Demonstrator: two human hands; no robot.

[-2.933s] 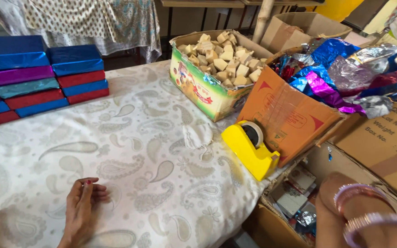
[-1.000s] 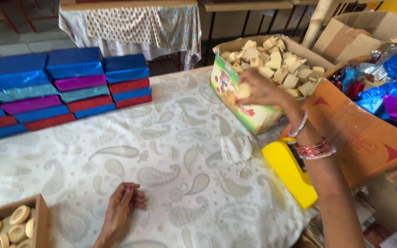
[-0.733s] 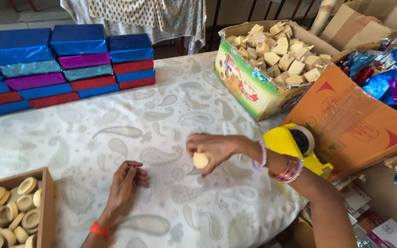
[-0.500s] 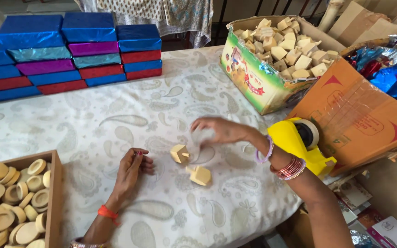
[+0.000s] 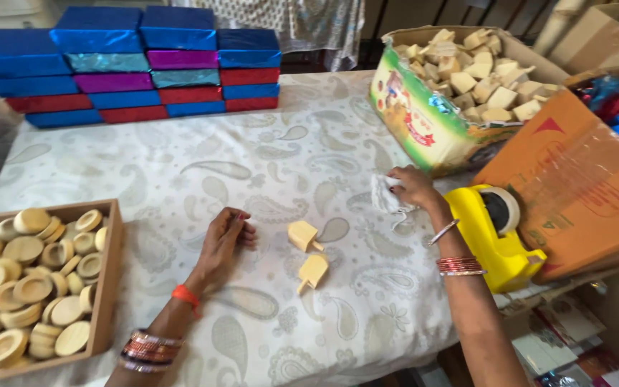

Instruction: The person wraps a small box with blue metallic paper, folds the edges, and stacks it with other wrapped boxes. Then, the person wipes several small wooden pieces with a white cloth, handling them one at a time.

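Two wooden pieces point(image 5: 308, 252) on cloth; one yellow tape dispenser point(image 5: 492, 236); two hands point(image 5: 227, 236).

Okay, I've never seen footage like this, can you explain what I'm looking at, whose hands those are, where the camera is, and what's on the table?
The camera sits on a person's head and looks down, so both arms coming in from the bottom edge are that person's own. The left hand rests curled on the patterned tablecloth, holding nothing I can see. The right hand grips a small white cloth. Between the hands lie two pale wooden pieces. To the left is a wooden tray of round wooden discs, at the back a stack of shiny coloured boxes, to the right a carton of wooden blocks and a yellow tape dispenser.
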